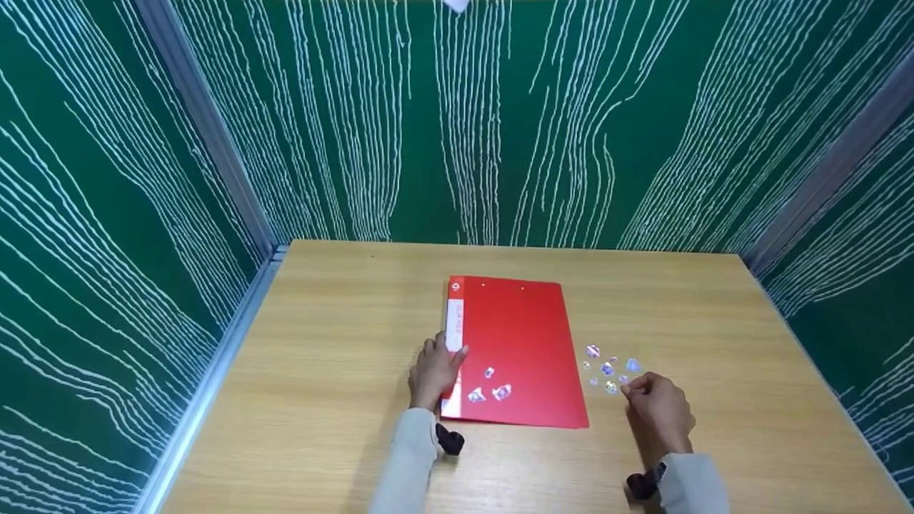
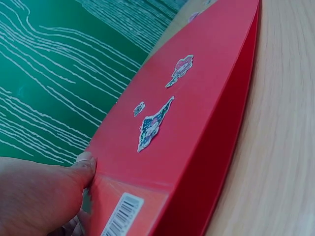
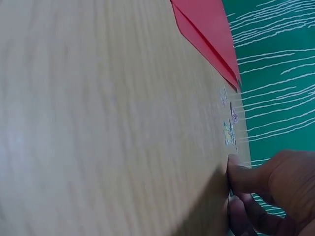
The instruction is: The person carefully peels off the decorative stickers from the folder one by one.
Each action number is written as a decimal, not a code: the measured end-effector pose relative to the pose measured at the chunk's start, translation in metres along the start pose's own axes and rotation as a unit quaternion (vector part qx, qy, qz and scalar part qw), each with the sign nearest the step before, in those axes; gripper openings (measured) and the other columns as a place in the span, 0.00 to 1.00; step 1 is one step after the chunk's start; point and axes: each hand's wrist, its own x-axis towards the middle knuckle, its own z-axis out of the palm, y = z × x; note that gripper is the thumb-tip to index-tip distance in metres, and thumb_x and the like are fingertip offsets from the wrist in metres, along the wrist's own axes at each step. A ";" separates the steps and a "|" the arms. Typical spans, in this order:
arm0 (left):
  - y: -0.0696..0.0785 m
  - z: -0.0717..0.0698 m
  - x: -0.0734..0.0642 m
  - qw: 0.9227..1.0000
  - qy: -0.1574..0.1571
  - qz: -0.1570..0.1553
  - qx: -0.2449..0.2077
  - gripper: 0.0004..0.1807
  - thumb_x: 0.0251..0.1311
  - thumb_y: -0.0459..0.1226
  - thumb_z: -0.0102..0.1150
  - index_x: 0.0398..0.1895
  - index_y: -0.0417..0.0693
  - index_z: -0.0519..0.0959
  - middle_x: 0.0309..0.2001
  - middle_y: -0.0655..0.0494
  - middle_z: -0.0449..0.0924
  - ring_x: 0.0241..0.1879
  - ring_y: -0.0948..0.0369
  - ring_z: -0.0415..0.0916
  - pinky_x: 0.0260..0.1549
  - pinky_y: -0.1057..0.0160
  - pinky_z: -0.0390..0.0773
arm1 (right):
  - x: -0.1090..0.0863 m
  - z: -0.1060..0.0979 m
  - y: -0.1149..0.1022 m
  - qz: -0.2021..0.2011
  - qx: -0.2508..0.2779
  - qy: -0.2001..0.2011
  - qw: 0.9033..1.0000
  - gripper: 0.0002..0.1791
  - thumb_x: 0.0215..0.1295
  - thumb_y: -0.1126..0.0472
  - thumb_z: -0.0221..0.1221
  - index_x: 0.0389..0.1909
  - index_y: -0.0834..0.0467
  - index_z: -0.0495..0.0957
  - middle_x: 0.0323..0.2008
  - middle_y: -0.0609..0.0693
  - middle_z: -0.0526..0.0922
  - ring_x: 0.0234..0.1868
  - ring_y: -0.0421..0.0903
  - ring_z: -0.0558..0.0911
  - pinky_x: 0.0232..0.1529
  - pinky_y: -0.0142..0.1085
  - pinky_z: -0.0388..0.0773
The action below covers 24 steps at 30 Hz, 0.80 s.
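Note:
A red folder point(image 1: 514, 335) lies on the wooden table, its white-labelled spine to the left. My left hand point(image 1: 434, 371) grips this spine edge, thumb on top of the cover; the other fingers are partly hidden. Three small shiny cut-out stickers point(image 1: 501, 392) sit on the lower cover, and in the left wrist view a flower-like sticker point(image 2: 182, 70) shows beside two others. Right of the folder, my right hand point(image 1: 660, 410) has its thumb and fingertips bent down at the table beside several loose stickers point(image 1: 607, 368). Whether a sticker is between those fingertips is hidden.
The wooden table point(image 1: 343, 307) extends around the folder. Green panels with white wavy lines point(image 1: 457, 143) stand behind it and at both sides, joined by metal posts point(image 1: 214, 135). A dark wrist device point(image 1: 450, 440) sits at each cuff.

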 end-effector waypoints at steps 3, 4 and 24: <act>0.001 0.000 0.000 1.000 -0.001 -0.006 -0.006 0.36 0.69 0.57 0.51 0.74 0.50 0.61 0.52 0.47 0.72 0.46 0.53 0.73 0.45 0.48 0.77 | 0.000 0.000 0.002 -0.006 -0.001 0.008 1.000 0.13 0.69 0.51 0.59 0.40 0.58 0.80 0.36 0.56 0.85 0.35 0.53 0.80 0.35 0.49 0.68; 0.001 0.000 0.000 1.000 -0.002 -0.008 -0.007 0.36 0.69 0.58 0.51 0.74 0.51 0.61 0.52 0.47 0.72 0.46 0.54 0.73 0.45 0.48 0.77 | -0.001 0.000 0.002 -0.009 -0.001 0.011 1.000 0.14 0.69 0.50 0.59 0.39 0.58 0.80 0.36 0.56 0.85 0.35 0.53 0.80 0.35 0.48 0.69; -0.001 0.002 0.000 1.000 -0.008 -0.012 -0.011 0.37 0.69 0.57 0.52 0.74 0.50 0.60 0.54 0.47 0.71 0.50 0.52 0.72 0.47 0.46 0.75 | 0.002 0.002 0.009 -0.004 0.014 0.014 1.000 0.14 0.69 0.51 0.59 0.40 0.59 0.80 0.33 0.53 0.82 0.30 0.49 0.77 0.27 0.40 0.64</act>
